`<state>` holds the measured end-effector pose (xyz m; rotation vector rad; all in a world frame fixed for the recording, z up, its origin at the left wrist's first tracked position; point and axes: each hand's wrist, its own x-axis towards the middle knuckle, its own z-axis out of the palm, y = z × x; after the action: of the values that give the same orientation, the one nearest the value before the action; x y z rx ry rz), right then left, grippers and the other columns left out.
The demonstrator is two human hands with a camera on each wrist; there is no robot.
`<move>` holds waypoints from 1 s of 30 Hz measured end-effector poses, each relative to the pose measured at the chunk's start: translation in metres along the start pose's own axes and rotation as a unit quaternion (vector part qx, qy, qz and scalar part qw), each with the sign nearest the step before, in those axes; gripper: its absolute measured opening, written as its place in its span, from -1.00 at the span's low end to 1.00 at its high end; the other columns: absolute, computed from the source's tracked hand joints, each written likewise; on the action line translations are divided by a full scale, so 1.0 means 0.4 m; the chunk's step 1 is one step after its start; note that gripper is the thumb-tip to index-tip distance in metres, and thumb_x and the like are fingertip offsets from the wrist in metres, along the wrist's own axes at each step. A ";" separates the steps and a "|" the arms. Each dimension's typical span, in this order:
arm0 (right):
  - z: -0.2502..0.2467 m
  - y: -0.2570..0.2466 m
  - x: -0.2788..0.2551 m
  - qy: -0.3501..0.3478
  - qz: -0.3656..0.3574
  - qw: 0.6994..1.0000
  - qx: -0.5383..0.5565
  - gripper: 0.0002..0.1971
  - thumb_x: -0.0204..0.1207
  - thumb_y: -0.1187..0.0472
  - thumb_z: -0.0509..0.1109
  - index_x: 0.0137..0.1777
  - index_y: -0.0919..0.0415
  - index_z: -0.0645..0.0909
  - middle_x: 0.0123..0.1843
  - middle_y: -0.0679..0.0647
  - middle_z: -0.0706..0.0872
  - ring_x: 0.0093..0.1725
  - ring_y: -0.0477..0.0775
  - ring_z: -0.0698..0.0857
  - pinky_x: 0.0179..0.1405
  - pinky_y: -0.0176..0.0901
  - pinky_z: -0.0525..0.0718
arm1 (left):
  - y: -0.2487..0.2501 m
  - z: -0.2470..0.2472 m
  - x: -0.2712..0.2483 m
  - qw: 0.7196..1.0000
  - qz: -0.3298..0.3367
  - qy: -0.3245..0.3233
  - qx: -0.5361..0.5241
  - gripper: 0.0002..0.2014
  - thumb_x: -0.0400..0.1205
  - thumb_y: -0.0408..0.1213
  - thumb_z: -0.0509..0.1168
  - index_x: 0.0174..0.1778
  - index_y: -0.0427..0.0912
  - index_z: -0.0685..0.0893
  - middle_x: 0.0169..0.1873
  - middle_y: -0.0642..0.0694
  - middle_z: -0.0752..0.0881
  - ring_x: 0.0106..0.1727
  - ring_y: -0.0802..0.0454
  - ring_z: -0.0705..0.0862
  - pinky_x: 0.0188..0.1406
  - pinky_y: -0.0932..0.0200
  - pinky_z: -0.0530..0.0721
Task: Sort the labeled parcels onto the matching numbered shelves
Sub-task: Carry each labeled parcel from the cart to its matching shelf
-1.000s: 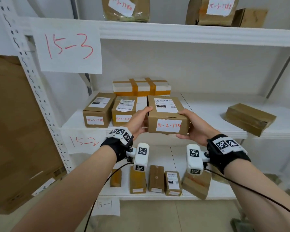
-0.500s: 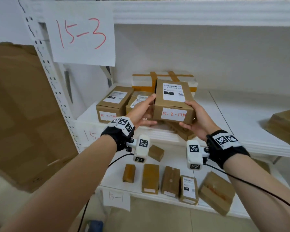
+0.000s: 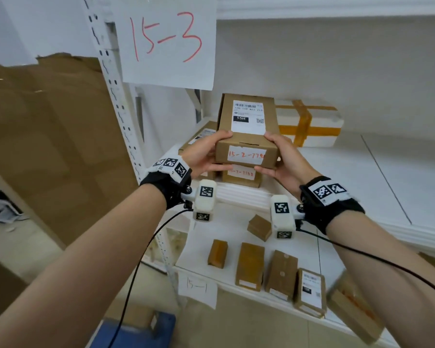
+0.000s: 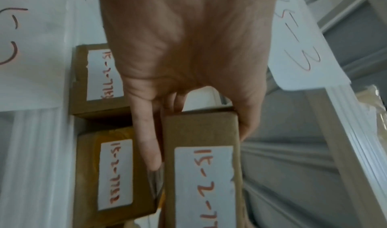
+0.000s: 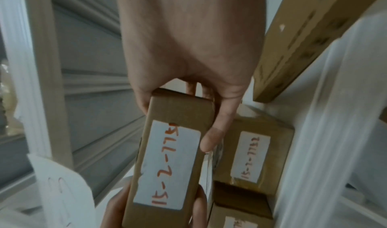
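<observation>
I grip the box (image 3: 246, 136) marked 15-2 with both hands, left hand (image 3: 201, 156) and right hand (image 3: 284, 159), just above the shelved box (image 3: 241, 175), to stack it.

White middle shelf (image 3: 362, 177) bearing brown parcels (image 3: 241, 175) and a taped white box (image 3: 309, 124); lower shelf (image 3: 309, 249) bearing a row of small brown parcels (image 3: 250, 266).

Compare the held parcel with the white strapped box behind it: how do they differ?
The held parcel is brown cardboard; the white box is white with orange strapping. The parcel is in both hands' grip, left hand and right hand; the white box rests on the shelf. Only the parcel shows labels.
</observation>
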<state>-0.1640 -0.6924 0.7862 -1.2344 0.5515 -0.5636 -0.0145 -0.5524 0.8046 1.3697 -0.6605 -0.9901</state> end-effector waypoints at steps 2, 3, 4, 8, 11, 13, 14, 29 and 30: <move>0.034 0.002 0.019 -0.019 0.003 1.000 0.004 -0.35 0.57 -0.05 0.51 0.61 0.02 0.37 0.41 0.19 0.64 0.33 0.23 0.71 -0.03 0.10 0.85 | 0.015 -0.043 0.001 0.999 -0.001 0.016 -0.030 -0.65 0.65 -0.09 0.37 0.33 -0.10 0.62 0.28 -0.25 0.69 0.30 -0.17 0.72 0.06 -0.06 0.83; 0.050 0.000 0.027 -0.033 0.003 0.999 0.010 -0.35 0.59 -0.03 0.51 0.62 0.04 0.36 0.43 0.20 0.62 0.35 0.23 0.70 0.00 0.11 0.85 | 0.021 -0.063 0.002 0.999 0.003 0.027 -0.041 -0.65 0.65 -0.10 0.37 0.32 -0.11 0.62 0.28 -0.26 0.68 0.30 -0.19 0.73 0.06 -0.07 0.82; 0.068 -0.001 0.035 -0.047 0.002 0.999 0.012 -0.38 0.61 -0.02 0.49 0.61 0.07 0.39 0.44 0.21 0.62 0.36 0.22 0.70 0.02 0.10 0.84 | 0.027 -0.085 0.003 0.998 0.010 0.041 -0.048 -0.66 0.64 -0.11 0.37 0.30 -0.12 0.62 0.26 -0.26 0.68 0.30 -0.20 0.73 0.06 -0.08 0.81; 0.121 -0.016 0.050 -0.072 0.009 0.997 -0.001 -0.53 0.69 -0.03 0.38 0.55 0.09 0.50 0.38 0.21 0.70 0.21 0.20 0.82 0.06 0.02 0.85 | 0.042 -0.159 0.009 0.993 0.037 0.096 -0.063 -0.79 0.66 -0.09 0.32 0.15 -0.09 0.65 0.00 -0.14 0.72 0.15 -0.12 0.75 0.08 -0.03 0.75; 0.130 -0.021 0.057 -0.068 0.010 0.997 -0.019 -0.58 0.70 -0.06 0.35 0.49 0.06 0.55 0.29 0.16 0.74 0.12 0.16 0.86 0.09 0.02 0.84 | 0.043 -0.188 0.028 0.996 0.031 0.071 -0.051 -0.79 0.69 -0.09 0.30 0.16 -0.08 0.66 -0.01 -0.12 0.74 0.17 -0.09 0.76 0.12 -0.05 0.76; 0.124 -0.019 0.058 -0.058 0.008 0.998 -0.031 -0.61 0.71 -0.09 0.33 0.45 0.04 0.57 0.26 0.15 0.73 0.12 0.15 0.85 0.09 0.03 0.84 | 0.043 -0.180 0.039 0.998 0.027 0.045 -0.041 -0.73 0.69 -0.07 0.29 0.24 -0.09 0.65 0.04 -0.12 0.75 0.21 -0.09 0.76 0.11 -0.04 0.78; 0.116 -0.018 0.062 -0.042 0.008 0.999 -0.031 -0.58 0.70 -0.13 0.33 0.45 0.06 0.56 0.27 0.17 0.72 0.13 0.16 0.84 0.12 0.06 0.83 | 0.043 -0.169 0.050 0.998 0.029 0.037 -0.040 -0.70 0.69 -0.06 0.29 0.28 -0.09 0.64 0.04 -0.11 0.76 0.20 -0.08 0.77 0.08 -0.02 0.79; -0.027 -0.023 0.050 0.039 0.016 0.999 -0.020 -0.57 0.60 -0.18 0.42 0.39 -0.04 0.64 0.40 0.23 0.71 0.29 0.14 0.73 0.04 -0.04 0.78 | 0.024 -0.010 0.133 0.997 0.007 -0.079 0.008 -0.67 0.71 -0.04 0.27 0.34 -0.09 0.60 0.23 -0.25 0.74 0.28 -0.11 0.72 0.12 -0.04 0.81; -0.035 -0.023 0.055 0.043 0.016 0.999 -0.009 -0.57 0.60 -0.14 0.43 0.42 -0.02 0.63 0.40 0.23 0.72 0.28 0.15 0.73 0.00 -0.08 0.76 | 0.029 -0.003 0.135 0.996 0.013 -0.081 0.019 -0.66 0.72 -0.01 0.26 0.34 -0.08 0.60 0.21 -0.23 0.75 0.27 -0.11 0.73 0.11 -0.03 0.81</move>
<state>-0.1580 -0.7189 0.7898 -1.2211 0.6478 -0.5879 0.0141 -0.5998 0.8074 1.3210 -0.8201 -1.0805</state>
